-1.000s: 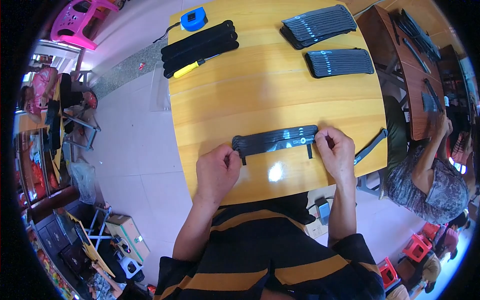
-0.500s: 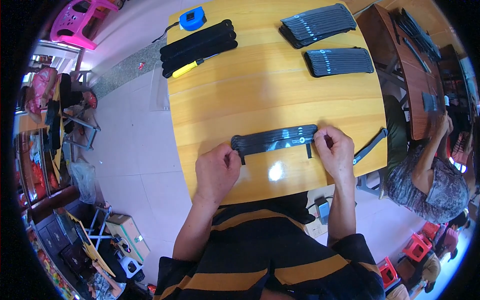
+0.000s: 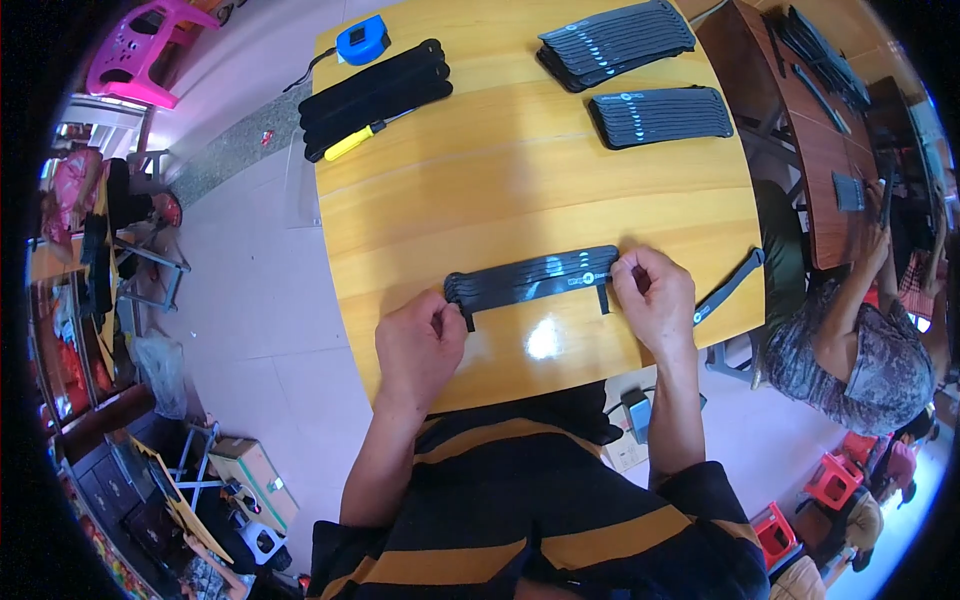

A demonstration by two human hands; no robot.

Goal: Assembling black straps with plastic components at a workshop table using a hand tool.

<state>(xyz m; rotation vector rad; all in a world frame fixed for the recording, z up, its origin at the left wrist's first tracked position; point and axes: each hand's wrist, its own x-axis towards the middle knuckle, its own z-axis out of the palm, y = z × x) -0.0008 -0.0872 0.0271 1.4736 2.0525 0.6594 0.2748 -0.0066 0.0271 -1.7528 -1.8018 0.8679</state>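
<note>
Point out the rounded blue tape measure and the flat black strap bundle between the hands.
Rounded blue tape measure (image 3: pixel 367 45): head view, middle of its casing.
Flat black strap bundle (image 3: pixel 530 280): head view, middle of its upper face.

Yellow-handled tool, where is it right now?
In the head view, the yellow-handled tool lies at the far left of the table, along the near side of the black straps.

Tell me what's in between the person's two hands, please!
In the head view, a bundle of dark straps lies between the left hand and the right hand, over the yellow table, with one end by each hand.
</note>
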